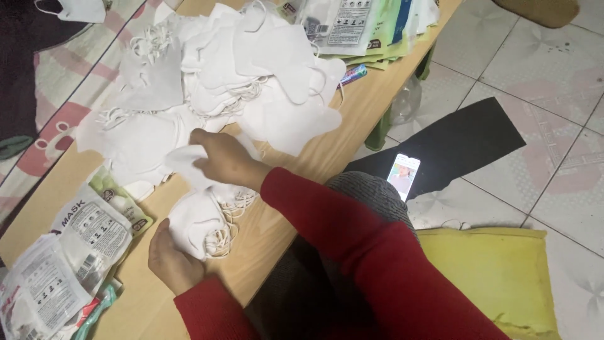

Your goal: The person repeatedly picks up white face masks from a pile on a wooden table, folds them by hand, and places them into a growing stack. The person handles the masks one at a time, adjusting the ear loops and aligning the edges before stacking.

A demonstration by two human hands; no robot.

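Two hands in red sleeves work over a low wooden table (352, 119). The left hand (171, 259) rests near the table's front edge, its fingers closed on a small stack of white face masks (200, 228) whose ear loops trail to the right. The right hand (221, 157) reaches across just above that stack and pinches a single white mask (184, 161) between its fingers. The hands are apart, with the stack between them.

Behind the hands, a big loose heap of white masks (239, 69) covers the middle of the table. Printed plastic packets (69, 258) lie at the lower left, and another batch of packets (371, 25) sits at the far end. On the tiled floor to the right lie a black mat (465, 135), a yellow cushion (497, 271), and a lit phone (404, 175).
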